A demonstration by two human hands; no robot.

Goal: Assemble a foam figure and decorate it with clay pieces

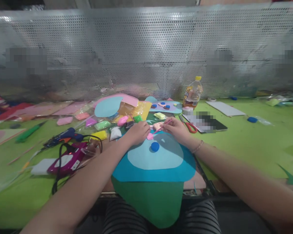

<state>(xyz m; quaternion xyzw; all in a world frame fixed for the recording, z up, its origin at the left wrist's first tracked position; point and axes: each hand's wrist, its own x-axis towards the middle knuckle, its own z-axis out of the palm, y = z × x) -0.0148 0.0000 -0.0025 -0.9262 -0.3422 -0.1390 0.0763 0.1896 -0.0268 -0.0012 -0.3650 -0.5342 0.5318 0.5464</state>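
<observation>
Taking the round blue disc [155, 147] as the clock's centre, it lies on a pale blue rounded paper shape [141, 159], over a darker blue paper layer [127, 174] and a green paper piece [148, 201] that overhangs the near edge of the green table [234, 146]. A small flat pink piece [150, 136] sits just beside it at 11 o'clock. The layers look laid out, while the top one bears few pieces; at 12 o'clock, a lilac paper shape [177, 111] already carries several small blue-topped pieces. Several bagged clay lumps [123, 121] sit at 10 o'clock.

The right arm reaches in from 4 o'clock, wrist bent inward, and the right hand [174, 128] pinches a thin pink stick [158, 130], its lower end near the pink piece. The left arm comes from 8 o'clock; the left hand [139, 132] is curled beside that piece, fingertips towards the right hand, but whether its grip encloses anything, I cannot tell. Red-handled scissors [192, 128] lie at 2 o'clock.
</observation>
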